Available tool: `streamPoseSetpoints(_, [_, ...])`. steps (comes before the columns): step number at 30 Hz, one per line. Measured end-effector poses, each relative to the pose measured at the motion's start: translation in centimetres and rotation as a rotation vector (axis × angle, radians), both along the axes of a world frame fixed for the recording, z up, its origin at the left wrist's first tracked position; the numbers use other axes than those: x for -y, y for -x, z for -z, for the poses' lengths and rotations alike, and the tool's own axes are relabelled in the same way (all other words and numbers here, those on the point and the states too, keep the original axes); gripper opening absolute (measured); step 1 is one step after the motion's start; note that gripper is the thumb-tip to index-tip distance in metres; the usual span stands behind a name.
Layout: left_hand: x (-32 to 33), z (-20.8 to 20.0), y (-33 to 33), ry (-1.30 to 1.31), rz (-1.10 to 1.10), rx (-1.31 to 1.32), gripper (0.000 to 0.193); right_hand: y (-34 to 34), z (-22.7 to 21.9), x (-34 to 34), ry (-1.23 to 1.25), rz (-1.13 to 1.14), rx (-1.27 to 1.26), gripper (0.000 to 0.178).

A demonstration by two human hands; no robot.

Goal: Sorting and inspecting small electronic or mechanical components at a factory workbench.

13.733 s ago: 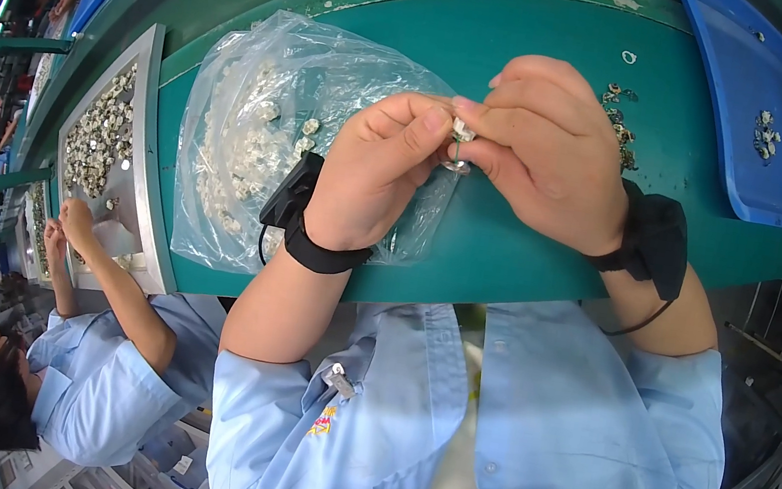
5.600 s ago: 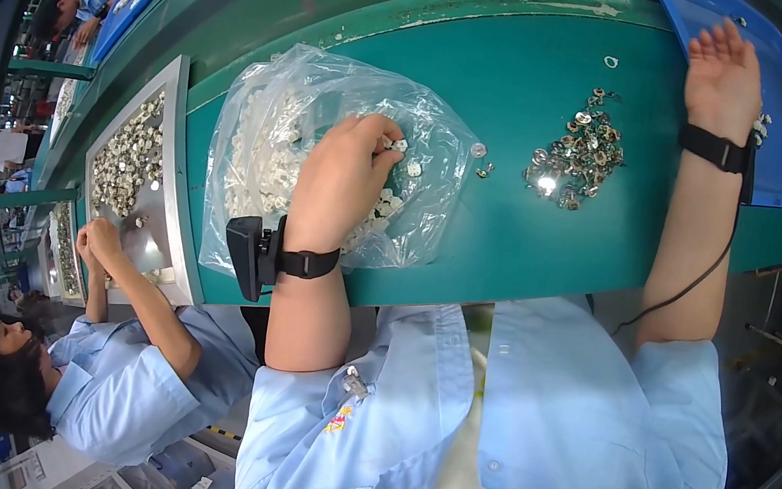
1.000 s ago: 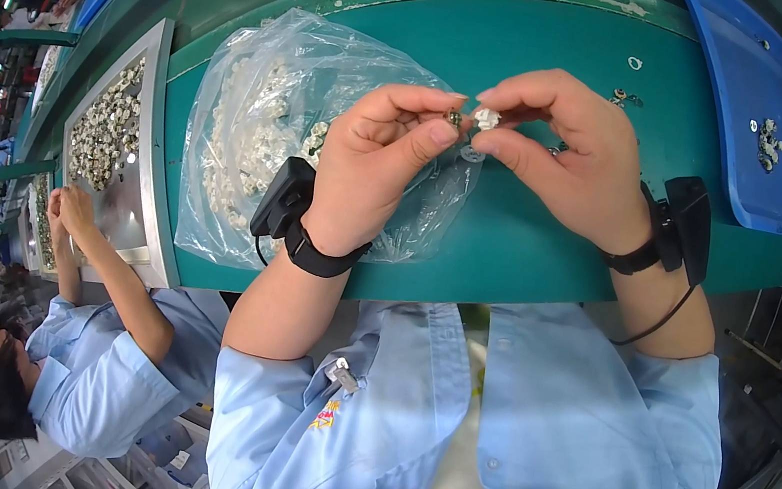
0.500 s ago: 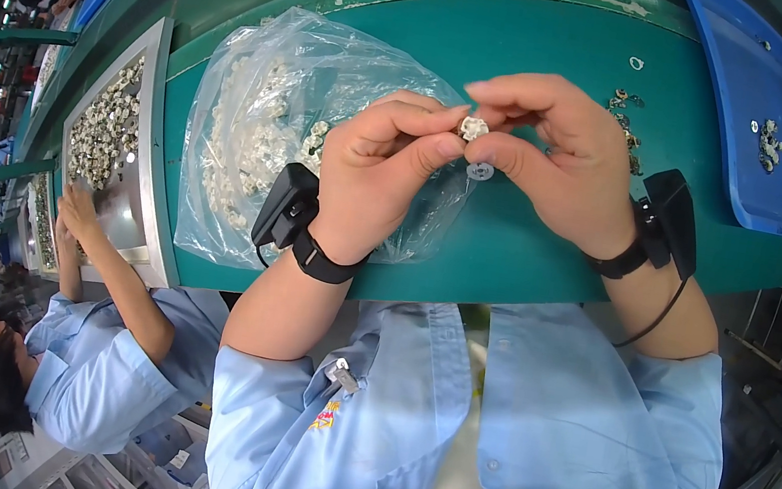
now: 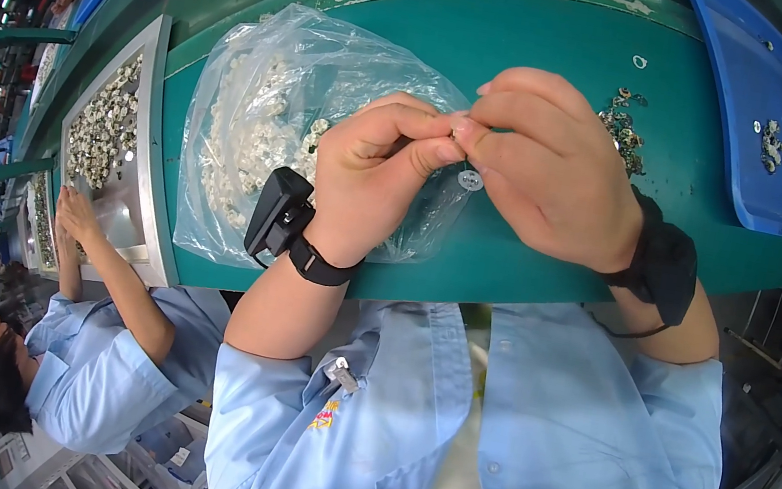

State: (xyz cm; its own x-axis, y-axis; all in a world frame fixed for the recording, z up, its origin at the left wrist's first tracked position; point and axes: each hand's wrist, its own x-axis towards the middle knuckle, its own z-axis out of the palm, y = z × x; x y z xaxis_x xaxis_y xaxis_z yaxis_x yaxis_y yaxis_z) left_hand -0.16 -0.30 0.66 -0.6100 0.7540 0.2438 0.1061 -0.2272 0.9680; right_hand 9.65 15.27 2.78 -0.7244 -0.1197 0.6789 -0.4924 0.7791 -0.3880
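Observation:
In front of me my left hand [image 5: 372, 166] and my right hand [image 5: 554, 168] meet at their fingertips, both pinched closed. A small white part was between them half a second ago; the fingers hide it now. My left thumb and forefinger still pinch at that spot. What my right fingertips grip is covered. Just under the fingers shows a small round grey disc [image 5: 470, 181]; I cannot tell if it hangs from the fingers or lies below. Left of my hands lies a clear plastic bag [image 5: 339, 53] holding many small white parts [image 5: 243, 136].
Small dark metal parts [image 5: 622, 132] lie in a pile on the green table [image 5: 563, 43], near a white ring [image 5: 640, 62]. At the far right stands a blue tray [image 5: 724, 112] with a few parts. A co-worker [image 5: 105, 364] works at a metal tray [image 5: 127, 215] on the left.
My right hand has turned and its fingers have closed over the white part, hiding it. The grey disc has shifted slightly left and nearer. My left hand is nearly still.

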Motion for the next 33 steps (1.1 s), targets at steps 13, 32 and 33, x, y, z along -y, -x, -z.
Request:
streamPoseSetpoints(13, [-0.3,0.1,0.3,-0.125,0.333,0.61,0.01,-0.1,0.4,0.3,0.131,0.118,-0.009,0.036])
streamPoseSetpoints(32, [1.6,-2.4,3.4,0.685,-0.078,-0.49,0.017,-4.6,1.6,-18.3,1.597,0.249,-0.381,0.022])
streamPoseSetpoints(33, [1.7,-2.3,3.3,0.686,-0.081,-0.49,0.017,-5.1,1.8,-19.4,1.598,0.245,-0.38,0.022])
